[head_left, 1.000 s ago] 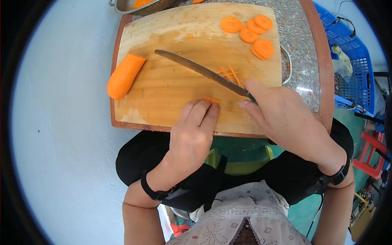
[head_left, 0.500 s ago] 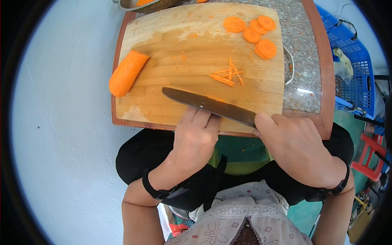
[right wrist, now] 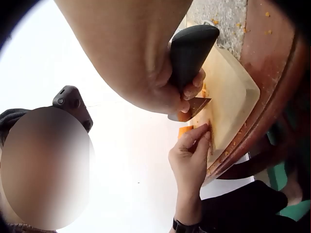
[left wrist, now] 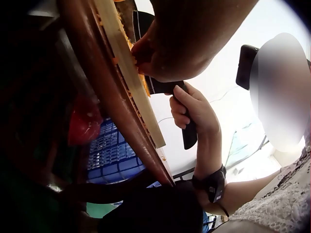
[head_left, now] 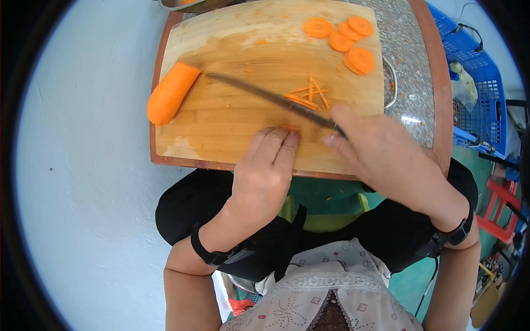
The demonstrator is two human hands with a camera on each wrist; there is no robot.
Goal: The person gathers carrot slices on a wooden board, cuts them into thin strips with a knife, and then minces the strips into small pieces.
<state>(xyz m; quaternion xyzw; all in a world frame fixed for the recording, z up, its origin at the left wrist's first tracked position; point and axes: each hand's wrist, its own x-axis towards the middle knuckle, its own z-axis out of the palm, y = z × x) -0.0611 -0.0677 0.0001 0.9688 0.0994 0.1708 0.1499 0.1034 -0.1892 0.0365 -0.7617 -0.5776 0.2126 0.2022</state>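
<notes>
On the wooden cutting board [head_left: 221,146], my left hand [head_left: 262,179] holds down a small carrot slice [head_left: 291,128] under its fingertips, near the front edge. My right hand [head_left: 389,160] grips a kitchen knife [head_left: 265,96] by its black handle [right wrist: 192,56]. The blade points to the far left, beyond the left fingertips and away from the slice in the head view. Behind the blade lie several thin carrot strips [head_left: 301,101]. A thick carrot piece [head_left: 172,96] rests at the board's left edge, and several round carrot slices [head_left: 360,59] at the back right.
A metal pan [head_left: 193,5] stands at the back left. The board lies on a stone-topped table [head_left: 408,83] with a wooden rim, and a metal handle [head_left: 393,88] sticks out at the board's right. Blue plastic baskets [head_left: 486,96] stand to the right, with a red stool [head_left: 499,212] nearby.
The knife came down over the slice by the left fingertips half a second ago and is now raised away again, blurred. More strips lie behind it than a second ago. The left hand stays at the slice.
</notes>
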